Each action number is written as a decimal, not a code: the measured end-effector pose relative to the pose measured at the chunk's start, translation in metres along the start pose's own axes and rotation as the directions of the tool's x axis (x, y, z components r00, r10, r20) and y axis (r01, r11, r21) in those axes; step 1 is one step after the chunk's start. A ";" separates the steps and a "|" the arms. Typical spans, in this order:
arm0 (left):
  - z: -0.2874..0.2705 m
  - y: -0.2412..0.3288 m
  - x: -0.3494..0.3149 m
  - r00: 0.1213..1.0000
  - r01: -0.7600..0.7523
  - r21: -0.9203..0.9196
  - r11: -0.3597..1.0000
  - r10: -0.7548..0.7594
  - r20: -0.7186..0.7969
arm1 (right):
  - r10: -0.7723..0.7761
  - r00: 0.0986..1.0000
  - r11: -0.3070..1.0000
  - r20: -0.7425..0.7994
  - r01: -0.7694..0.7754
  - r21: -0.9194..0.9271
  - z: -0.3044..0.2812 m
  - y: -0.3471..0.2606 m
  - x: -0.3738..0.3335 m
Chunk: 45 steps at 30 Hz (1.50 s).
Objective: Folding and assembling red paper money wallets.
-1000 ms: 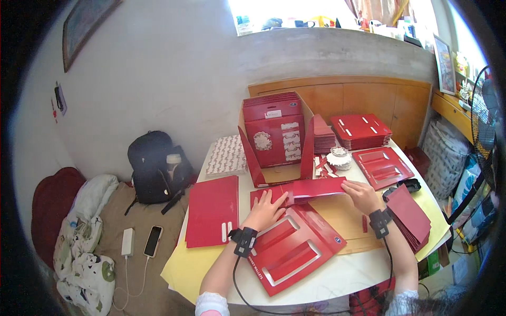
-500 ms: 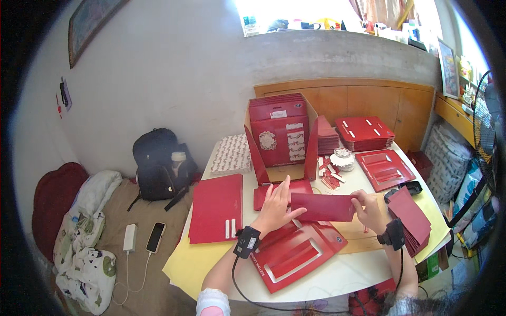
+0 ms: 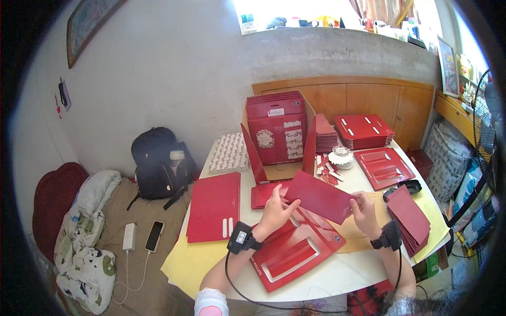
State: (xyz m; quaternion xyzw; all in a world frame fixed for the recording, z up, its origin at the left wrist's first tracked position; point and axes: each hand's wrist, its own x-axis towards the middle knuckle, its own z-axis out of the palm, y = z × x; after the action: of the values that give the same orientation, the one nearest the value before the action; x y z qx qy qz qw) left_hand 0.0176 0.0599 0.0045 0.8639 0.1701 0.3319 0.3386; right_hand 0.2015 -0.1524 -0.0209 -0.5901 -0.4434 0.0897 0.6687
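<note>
Above the table I hold a flat dark-red envelope, tilted with its right end lower. My right hand pinches that right end between thumb and fingers. At the opposite end, my left hand has its thumb over the edge and its fingers curled beside it. Just below lies a glossy red package card with a long white-edged slot, partly covered by the envelope and my left forearm. A fan of red envelopes rests right of my right hand. Behind my left hand is another flat red piece.
A tall red display box holding upright packs stands at the back. Large red cards lie left; stacked red cards, a white label roll and another slotted card lie right. A black fan stands at far right.
The envelope has tilted, its left end rising and more of its face showing. My left hand's spread fingers have drawn in toward its left end. My right hand keeps its pinch.
</note>
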 end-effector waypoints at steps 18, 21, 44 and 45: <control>0.029 0.023 -0.001 0.846 0.530 -0.698 0.481 -0.353 0.399 | 0.285 0.906 0.782 0.312 -0.032 -0.622 -0.014 -0.040 -0.006; 0.034 0.025 -0.001 0.857 0.515 -0.720 0.465 -0.306 0.415 | 0.341 0.925 0.704 0.167 -0.134 -0.697 -0.020 -0.052 -0.010; 0.039 0.012 -0.015 0.799 0.593 -0.630 0.501 -0.268 0.539 | 0.063 0.995 0.079 -0.077 -0.081 -0.994 -0.131 -0.039 -0.019; 0.040 0.012 -0.015 0.798 0.593 -0.621 0.512 -0.272 0.538 | 0.009 1.000 0.066 -0.023 -0.024 -0.998 -0.133 -0.034 -0.017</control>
State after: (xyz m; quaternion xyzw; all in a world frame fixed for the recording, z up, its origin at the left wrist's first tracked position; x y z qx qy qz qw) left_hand 0.0351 0.0247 -0.0155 0.6092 0.1597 0.1031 0.7699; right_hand 0.2704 -0.2677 0.0121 -0.8931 -0.3748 -0.2333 0.0863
